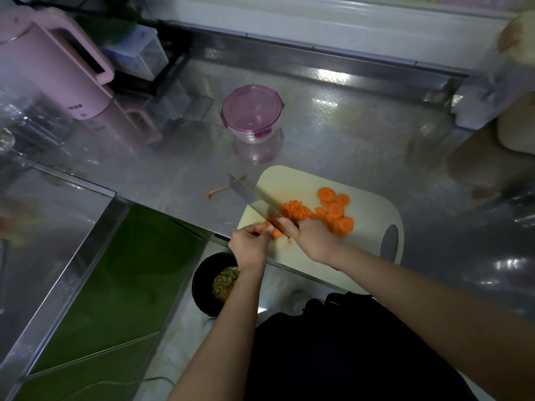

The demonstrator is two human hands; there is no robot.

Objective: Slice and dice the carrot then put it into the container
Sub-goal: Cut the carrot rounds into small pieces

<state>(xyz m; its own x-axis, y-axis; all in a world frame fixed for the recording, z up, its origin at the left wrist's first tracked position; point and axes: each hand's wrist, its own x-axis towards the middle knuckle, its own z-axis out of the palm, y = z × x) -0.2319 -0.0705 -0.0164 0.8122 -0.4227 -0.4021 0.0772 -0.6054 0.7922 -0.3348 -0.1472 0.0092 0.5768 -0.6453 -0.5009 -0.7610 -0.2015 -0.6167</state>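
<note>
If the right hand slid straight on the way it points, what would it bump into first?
Probably the carrot piece pinched by the left hand, just ahead of the right hand under the knife, though depth is unclear.

One cutting board (370, 215) carries one heap of diced carrot (293, 209), one carrot piece (276, 233) and at least five round carrot slices (335, 210), overlapping too much for a surer count. One knife (249, 193), one lidded container (251, 111), one pink kettle (58, 68), one carrot scrap (214, 192).
</note>
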